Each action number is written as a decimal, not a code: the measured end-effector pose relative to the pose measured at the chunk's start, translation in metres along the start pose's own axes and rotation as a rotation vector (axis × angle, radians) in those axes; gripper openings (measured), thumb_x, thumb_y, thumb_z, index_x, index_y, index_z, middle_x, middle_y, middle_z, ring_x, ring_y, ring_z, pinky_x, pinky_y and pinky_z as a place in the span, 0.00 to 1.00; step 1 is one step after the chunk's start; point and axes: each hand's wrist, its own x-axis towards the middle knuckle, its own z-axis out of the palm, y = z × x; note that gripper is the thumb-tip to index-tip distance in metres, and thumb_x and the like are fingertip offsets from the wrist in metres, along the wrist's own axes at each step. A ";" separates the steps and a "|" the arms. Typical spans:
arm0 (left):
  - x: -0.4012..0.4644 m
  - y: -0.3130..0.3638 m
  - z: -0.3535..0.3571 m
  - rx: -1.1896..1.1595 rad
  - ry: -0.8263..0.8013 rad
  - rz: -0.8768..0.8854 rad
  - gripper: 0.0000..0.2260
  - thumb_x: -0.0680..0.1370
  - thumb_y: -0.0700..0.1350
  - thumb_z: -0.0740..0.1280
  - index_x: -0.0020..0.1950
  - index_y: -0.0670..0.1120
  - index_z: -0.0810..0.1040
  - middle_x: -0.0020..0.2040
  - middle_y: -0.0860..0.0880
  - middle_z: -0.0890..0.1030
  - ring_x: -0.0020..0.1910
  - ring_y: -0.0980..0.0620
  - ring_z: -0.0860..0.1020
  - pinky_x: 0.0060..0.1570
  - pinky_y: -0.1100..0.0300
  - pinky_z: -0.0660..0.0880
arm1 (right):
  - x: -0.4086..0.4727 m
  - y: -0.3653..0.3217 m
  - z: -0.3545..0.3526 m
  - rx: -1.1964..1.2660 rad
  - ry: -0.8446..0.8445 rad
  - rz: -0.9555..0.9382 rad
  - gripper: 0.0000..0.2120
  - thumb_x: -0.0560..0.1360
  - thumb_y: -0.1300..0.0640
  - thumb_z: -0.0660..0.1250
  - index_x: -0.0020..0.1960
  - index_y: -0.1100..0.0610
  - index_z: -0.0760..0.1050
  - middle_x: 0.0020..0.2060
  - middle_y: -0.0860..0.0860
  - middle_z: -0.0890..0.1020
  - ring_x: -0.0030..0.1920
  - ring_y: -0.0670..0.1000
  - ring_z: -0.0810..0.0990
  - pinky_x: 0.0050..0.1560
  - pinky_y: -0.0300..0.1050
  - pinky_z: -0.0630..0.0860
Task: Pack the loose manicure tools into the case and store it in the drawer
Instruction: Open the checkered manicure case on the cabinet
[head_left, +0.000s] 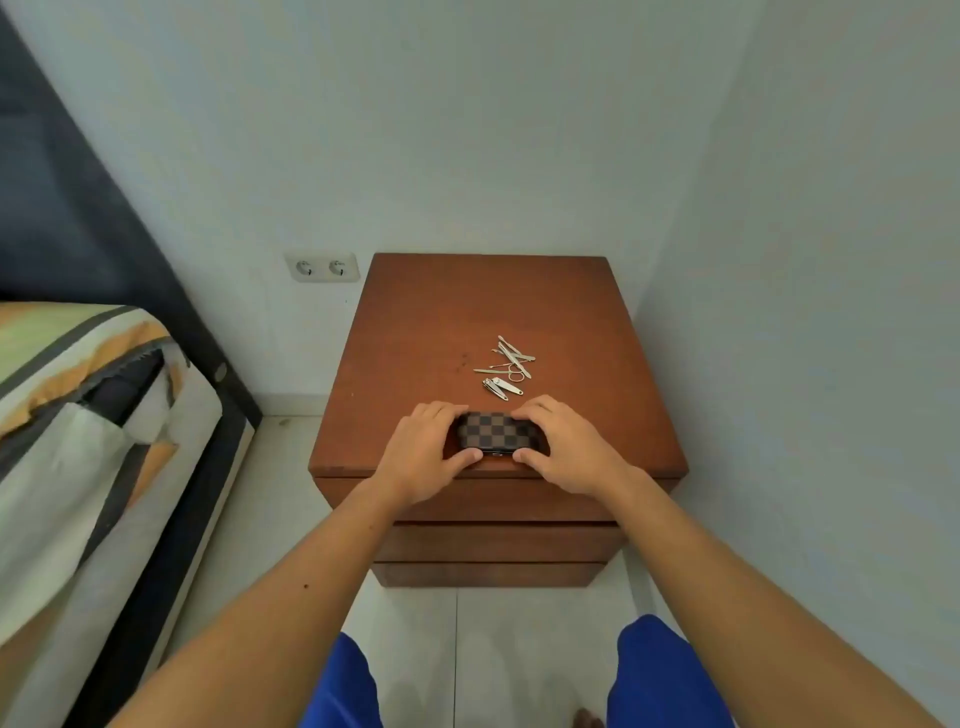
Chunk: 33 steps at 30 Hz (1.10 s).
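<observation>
Brown nightstand (467, 312) carries checkered case (496, 433) and loose tools (506, 366).

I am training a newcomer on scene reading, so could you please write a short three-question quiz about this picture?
1. True or false: the brown checkered case is closed.
2. Which hand touches it: A left hand, B right hand, C both?
3. Where do the loose silver metal manicure tools lie?

Key: 1 true. 2 C. 3 On the brown wooden nightstand, beyond the case.
</observation>
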 end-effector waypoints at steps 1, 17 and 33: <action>0.001 -0.001 0.001 -0.050 0.016 -0.020 0.30 0.79 0.57 0.73 0.78 0.51 0.70 0.74 0.52 0.75 0.72 0.50 0.71 0.71 0.53 0.68 | 0.002 0.003 -0.001 0.020 0.009 -0.006 0.25 0.77 0.49 0.74 0.72 0.52 0.74 0.67 0.47 0.76 0.66 0.49 0.76 0.68 0.48 0.74; 0.002 -0.014 0.014 -0.401 0.117 -0.173 0.33 0.70 0.48 0.83 0.73 0.56 0.75 0.56 0.71 0.71 0.66 0.52 0.72 0.68 0.45 0.74 | 0.037 0.017 -0.009 0.388 0.217 0.228 0.10 0.80 0.44 0.70 0.52 0.49 0.84 0.44 0.44 0.87 0.43 0.43 0.85 0.48 0.42 0.81; -0.007 -0.015 0.018 -0.413 0.186 -0.147 0.30 0.68 0.51 0.85 0.68 0.53 0.80 0.57 0.69 0.73 0.63 0.54 0.73 0.64 0.54 0.76 | 0.062 0.017 0.016 0.463 0.365 0.413 0.15 0.74 0.53 0.78 0.60 0.51 0.85 0.41 0.45 0.85 0.41 0.46 0.80 0.47 0.40 0.78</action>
